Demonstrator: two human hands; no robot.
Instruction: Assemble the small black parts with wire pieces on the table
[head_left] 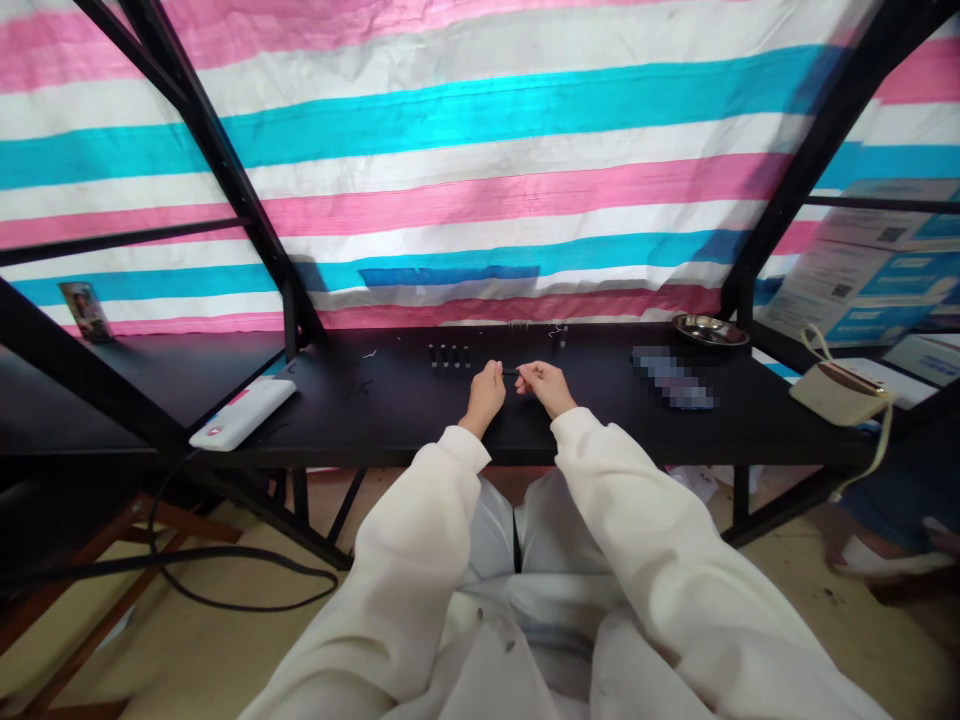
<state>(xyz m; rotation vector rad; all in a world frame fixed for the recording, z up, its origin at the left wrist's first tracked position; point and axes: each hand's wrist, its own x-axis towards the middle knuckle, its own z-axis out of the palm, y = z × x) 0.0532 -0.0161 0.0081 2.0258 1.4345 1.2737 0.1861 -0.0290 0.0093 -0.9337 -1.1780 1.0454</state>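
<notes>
My left hand (487, 390) and my right hand (546, 386) meet over the front part of the black table, fingers pinched. Between them runs a thin dark stick-like piece (510, 372), gripped at one end by each hand; its exact kind is too small to make out. Just beyond my left hand, several short black cylinders with pale ends (450, 356) stand in a row on the tabletop. Farther back lie a small group of tiny pieces (518, 324) and some white scraps (556, 331).
A white power strip-like box (244, 413) lies at the table's left end. To the right are a blurred-out flat object (673, 378), a round metal dish (710, 331) and a cream pouch (840, 392). Black frame posts (739, 275) rise before a striped sheet (480, 110).
</notes>
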